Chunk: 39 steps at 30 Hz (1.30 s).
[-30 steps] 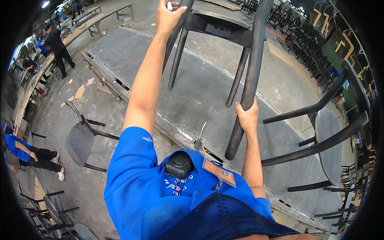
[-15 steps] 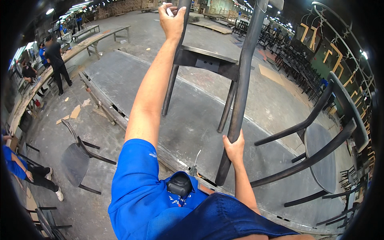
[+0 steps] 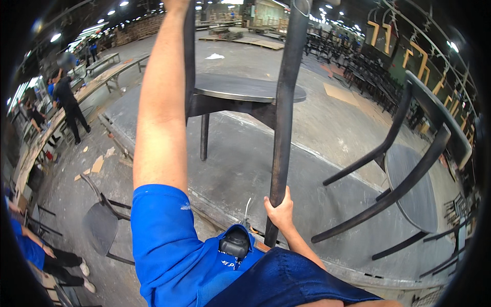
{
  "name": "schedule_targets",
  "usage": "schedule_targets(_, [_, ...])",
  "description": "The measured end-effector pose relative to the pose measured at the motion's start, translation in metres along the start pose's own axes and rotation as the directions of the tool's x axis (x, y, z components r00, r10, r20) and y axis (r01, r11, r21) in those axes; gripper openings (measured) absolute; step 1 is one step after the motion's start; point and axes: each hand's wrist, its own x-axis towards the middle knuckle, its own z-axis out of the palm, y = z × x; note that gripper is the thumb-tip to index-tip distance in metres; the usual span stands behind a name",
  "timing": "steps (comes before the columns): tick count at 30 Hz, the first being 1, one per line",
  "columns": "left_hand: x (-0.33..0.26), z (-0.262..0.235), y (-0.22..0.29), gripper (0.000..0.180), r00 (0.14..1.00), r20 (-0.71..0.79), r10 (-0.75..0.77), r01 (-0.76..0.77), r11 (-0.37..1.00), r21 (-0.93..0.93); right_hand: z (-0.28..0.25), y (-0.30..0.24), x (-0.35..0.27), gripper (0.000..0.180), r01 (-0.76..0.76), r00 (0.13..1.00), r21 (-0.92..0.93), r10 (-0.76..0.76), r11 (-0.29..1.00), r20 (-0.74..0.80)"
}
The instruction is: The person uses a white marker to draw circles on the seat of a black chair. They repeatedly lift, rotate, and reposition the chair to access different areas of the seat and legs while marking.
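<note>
A dark wooden chair [image 3: 289, 92] is held up in front of me over a long grey table [image 3: 230, 179]. Around the lower end of its near right leg, my right hand [image 3: 281, 211] is closed. Past that leg, the seat's rounded edge and a shorter leg show. My left arm stretches up beside the chair's left upright [image 3: 190, 61]. Of my left hand [image 3: 176, 4] only the base shows; the top edge of the picture cuts off its fingers. A second dark chair [image 3: 409, 179] lies tipped on the table at the right, its curved backrest toward the rim.
Another dark chair [image 3: 102, 227] stands on the floor at left. People work along a long bench [image 3: 97, 82] at far left, and a person in blue [image 3: 33, 248] stands at lower left. Rows of dark chairs [image 3: 358, 74] fill the far right, beneath hanging wooden parts [image 3: 381, 36].
The held chair has shifted left and tilted, bringing its seat into view. My left hand, which held a small white piece, has gone up almost out of the picture. My right hand keeps its grip.
</note>
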Motion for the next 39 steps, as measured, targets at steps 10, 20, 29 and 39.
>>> schedule_targets(10, [0.011, 0.005, -0.042, 0.048, 0.973, 0.155, 0.173, -0.156, 0.981, -0.118, 0.001, -0.006, 0.01, 0.039, 0.088, 0.992, -0.038, -0.091, 0.995, -0.083])
schedule_targets(20, [0.013, 0.075, 0.001, 0.045, 0.829, 0.556, 0.064, 0.003, 0.993, -0.12, 0.008, -0.02, 0.017, 0.042, -0.182, 0.978, -0.014, 0.18, 0.983, -0.104])
schedule_targets(29, [-0.019, 0.134, 0.061, 0.048, 0.604, 0.791, 0.095, -0.016, 0.994, -0.107, 0.011, -0.026, 0.015, 0.048, -0.201, 0.973, -0.037, 0.195, 0.979, -0.124])
schedule_targets(39, [0.022, 0.111, 0.045, 0.051, 0.572, 0.818, -0.063, -0.058, 0.991, 0.117, 0.006, -0.028, 0.024, 0.047, -0.164, 0.985, -0.012, 0.163, 0.986, -0.054])
